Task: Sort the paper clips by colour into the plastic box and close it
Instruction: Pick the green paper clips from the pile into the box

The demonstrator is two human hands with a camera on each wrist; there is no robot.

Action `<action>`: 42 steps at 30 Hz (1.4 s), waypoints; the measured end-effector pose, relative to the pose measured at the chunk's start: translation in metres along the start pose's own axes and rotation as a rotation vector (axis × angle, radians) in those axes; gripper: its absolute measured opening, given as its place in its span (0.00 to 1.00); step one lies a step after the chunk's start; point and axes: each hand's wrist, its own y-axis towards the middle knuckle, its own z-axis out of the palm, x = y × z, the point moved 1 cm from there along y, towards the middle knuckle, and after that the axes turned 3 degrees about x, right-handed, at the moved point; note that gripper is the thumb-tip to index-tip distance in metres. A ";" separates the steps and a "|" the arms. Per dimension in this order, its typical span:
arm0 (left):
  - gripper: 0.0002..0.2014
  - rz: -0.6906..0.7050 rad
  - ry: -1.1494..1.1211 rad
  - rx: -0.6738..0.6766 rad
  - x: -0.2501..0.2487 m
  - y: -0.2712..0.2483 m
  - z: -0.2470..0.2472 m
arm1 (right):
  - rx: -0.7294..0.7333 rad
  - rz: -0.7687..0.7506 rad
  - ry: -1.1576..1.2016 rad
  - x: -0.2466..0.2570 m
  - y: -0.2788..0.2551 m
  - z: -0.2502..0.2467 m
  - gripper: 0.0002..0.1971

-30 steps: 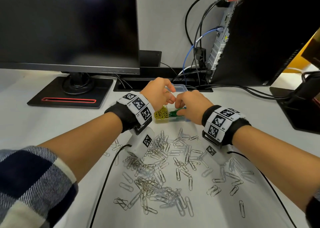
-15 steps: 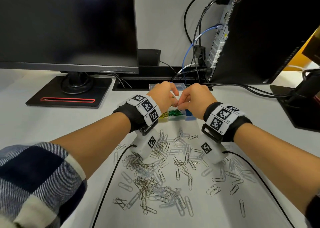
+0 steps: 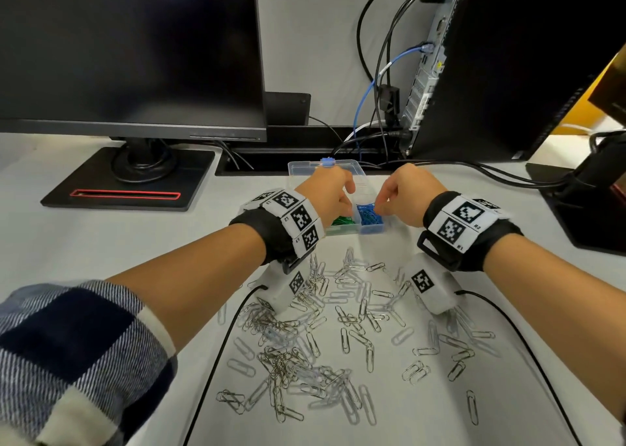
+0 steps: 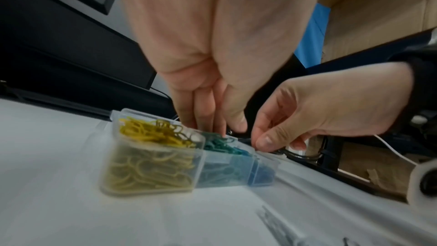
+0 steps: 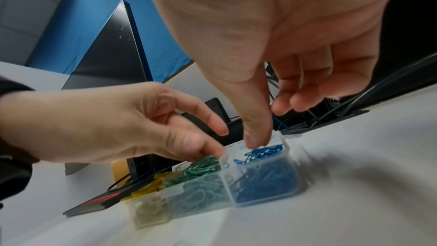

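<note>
The clear plastic box (image 3: 372,230) stands at the desk's far side, its lid (image 3: 305,167) folded back. Its compartments hold yellow clips (image 4: 151,132), green clips (image 3: 342,222) and blue clips (image 3: 369,215). My left hand (image 3: 349,198) reaches down over the green compartment, its straight fingers (image 4: 208,119) touching the green clips (image 4: 220,143). Over the blue compartment hovers my right hand (image 3: 379,205); its thumb (image 5: 255,137) touches the blue clips (image 5: 260,152) while the other fingers (image 5: 295,100) hang loosely curled. I see no clip held in either hand.
Several silver paper clips (image 3: 321,344) lie scattered on the white desk in front of the box. A monitor on its black stand (image 3: 128,181) is at the back left. A computer case (image 3: 508,66) with cables (image 3: 379,106) stands at the back right.
The hands were pinched together over the box; they have now moved apart, the left over the green compartment, the right over the blue one.
</note>
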 end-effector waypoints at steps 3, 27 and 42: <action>0.15 -0.040 -0.013 0.006 -0.001 0.002 -0.005 | 0.016 0.023 -0.026 0.004 0.001 0.004 0.09; 0.14 -0.038 -0.105 -0.079 0.017 -0.011 -0.031 | -0.007 -0.224 0.000 0.023 -0.001 0.005 0.04; 0.20 0.118 0.380 0.056 0.010 -0.009 -0.007 | -0.085 -0.134 0.418 -0.070 -0.191 -0.032 0.10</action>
